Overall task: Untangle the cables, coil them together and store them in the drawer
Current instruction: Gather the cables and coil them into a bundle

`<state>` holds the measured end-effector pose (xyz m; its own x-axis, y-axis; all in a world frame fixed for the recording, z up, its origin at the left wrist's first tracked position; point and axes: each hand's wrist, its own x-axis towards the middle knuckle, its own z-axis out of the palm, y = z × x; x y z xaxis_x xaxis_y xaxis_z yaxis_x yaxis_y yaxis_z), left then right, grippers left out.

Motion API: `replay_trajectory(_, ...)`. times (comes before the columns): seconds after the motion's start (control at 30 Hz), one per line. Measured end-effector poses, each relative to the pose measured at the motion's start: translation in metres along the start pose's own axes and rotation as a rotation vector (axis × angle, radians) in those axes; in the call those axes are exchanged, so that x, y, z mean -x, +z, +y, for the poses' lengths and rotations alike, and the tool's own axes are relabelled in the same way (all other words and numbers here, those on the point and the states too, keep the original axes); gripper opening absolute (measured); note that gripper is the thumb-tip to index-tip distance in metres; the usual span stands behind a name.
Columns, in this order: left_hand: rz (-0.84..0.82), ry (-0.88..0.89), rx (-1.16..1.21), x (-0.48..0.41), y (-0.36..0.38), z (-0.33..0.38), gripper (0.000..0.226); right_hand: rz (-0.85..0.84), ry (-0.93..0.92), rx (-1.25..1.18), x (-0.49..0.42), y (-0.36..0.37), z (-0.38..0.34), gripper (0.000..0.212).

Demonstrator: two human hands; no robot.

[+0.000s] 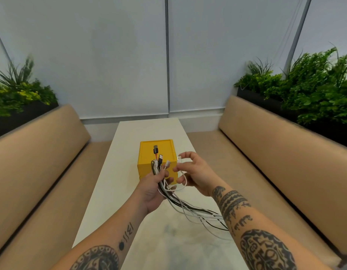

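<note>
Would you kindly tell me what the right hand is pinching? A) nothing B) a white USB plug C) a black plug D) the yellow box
B: the right hand pinches the white USB plug between thumb and fingertip, while the left hand grips the cable bundle.

Head view, angled down, close over table [129,145]

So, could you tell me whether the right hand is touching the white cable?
Touching. The head view shows the right hand pinching the white cable just below its USB plug.
</note>
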<state>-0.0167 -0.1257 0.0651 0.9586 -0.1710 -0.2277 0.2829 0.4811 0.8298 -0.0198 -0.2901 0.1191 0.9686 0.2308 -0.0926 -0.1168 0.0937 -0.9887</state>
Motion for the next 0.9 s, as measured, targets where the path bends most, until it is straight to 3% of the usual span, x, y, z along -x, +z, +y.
replay_trajectory(0.37, -0.026, 0.028, -0.186, 0.004, 0.003, -0.001, 0.035, 0.213, -0.300, 0.489, -0.014, 0.015, 0.030, 0.027)
replay_trajectory(0.5, -0.010, 0.047, -0.189, 0.004, 0.003, -0.001, 0.033, 0.221, -0.305, 0.540, -0.013, 0.014, 0.032, 0.035)
replay_trajectory(0.6, 0.022, 0.096, -0.130, 0.002, 0.006, 0.001, 0.036, 0.254, -0.251, 0.385, -0.010, 0.010, 0.041, 0.033)
replay_trajectory(0.7, 0.092, 0.150, -0.031, 0.001, 0.010, 0.006, 0.033, 0.049, -0.088, 0.246, -0.001, 0.001, 0.059, 0.033)
replay_trajectory(0.8, 0.189, 0.156, -0.024, -0.002, 0.011, 0.011, 0.037, -0.226, -0.080, 0.525, 0.009, 0.002, 0.082, 0.033)
replay_trajectory(0.9, 0.202, 0.118, 0.013, -0.004, 0.009, 0.014, 0.038, -0.162, -0.127, 0.816, 0.006, 0.007, 0.096, 0.027)
